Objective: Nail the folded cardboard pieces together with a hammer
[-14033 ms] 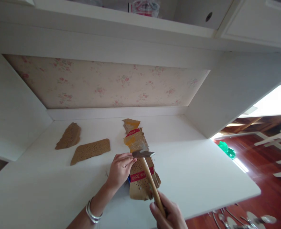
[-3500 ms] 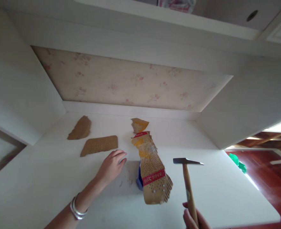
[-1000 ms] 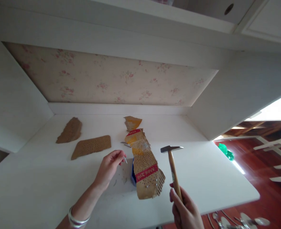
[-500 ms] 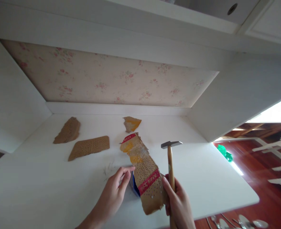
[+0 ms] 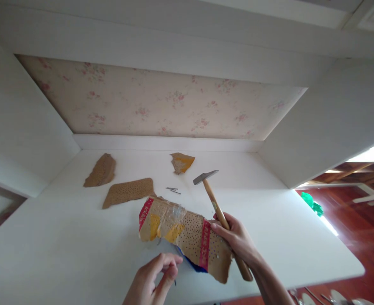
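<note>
My right hand (image 5: 236,237) is wrapped round the wooden handle of a hammer (image 5: 217,207), its metal head pointing away from me. The thumb of that hand also lies at the edge of a torn cardboard piece (image 5: 193,231) with many punched holes, red printed bands and yellow patches. A few nail heads show near the cardboard's right end. Under its front edge a blue object (image 5: 191,260) peeks out, mostly hidden. My left hand (image 5: 157,275) is closed in a pinch just left of the blue object; a thin dark nail (image 5: 175,282) sticks out below its fingers.
Several loose nails (image 5: 173,190) lie on the white tabletop (image 5: 79,254) behind the cardboard. Farther back are a perforated cardboard strip (image 5: 129,192), a brown torn scrap (image 5: 101,170) and a yellow-marked scrap (image 5: 182,163). White side panels and a flowered back wall (image 5: 161,101) enclose the table.
The cardboard has turned from steeply slanted to more sideways, its far end swinging left and nearer. The hammer head has tilted left. Loose nails now show behind the cardboard; my left hand has drawn nearer me.
</note>
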The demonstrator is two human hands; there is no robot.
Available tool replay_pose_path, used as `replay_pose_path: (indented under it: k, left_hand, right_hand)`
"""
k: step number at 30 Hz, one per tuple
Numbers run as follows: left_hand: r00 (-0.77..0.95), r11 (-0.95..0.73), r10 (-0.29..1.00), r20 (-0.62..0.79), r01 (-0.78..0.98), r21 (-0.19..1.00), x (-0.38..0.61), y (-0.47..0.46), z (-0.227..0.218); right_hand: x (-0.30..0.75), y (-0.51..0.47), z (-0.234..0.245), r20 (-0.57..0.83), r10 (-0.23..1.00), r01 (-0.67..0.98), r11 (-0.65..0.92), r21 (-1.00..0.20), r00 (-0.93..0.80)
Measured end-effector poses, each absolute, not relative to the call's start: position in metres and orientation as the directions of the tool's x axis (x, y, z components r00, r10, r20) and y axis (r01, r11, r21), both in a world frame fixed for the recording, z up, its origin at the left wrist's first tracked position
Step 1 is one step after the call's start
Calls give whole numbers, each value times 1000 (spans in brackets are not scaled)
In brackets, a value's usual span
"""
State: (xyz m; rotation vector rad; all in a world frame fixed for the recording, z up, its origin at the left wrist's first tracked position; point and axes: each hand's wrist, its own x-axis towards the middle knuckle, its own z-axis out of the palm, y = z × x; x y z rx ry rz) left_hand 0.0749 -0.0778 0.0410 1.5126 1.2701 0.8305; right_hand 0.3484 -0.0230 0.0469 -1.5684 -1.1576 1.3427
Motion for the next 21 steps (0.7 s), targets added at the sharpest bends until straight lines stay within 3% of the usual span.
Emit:
replay_pose_path:
  k: [4,10,17,21]
  left_hand:
    - [307,-112,952,13,307,945,68,-66,54]
    - [169,-131,983,75,351,927,62,-21,72]
    - [218,-277,955,202,408,870,66,9,67]
    - [248,-294,947,205,403,867,70,-3,63]
  right_hand:
    - [356,-7,54,-277,960,273,-257,-927,-37]
    - [354,-1,67,-215,977,383,-204,-901,17]
    - [359,-21,77,-258,948,342,-309,-887,188]
    - [360,-48,82,-289,924,268,-353,-896,251]
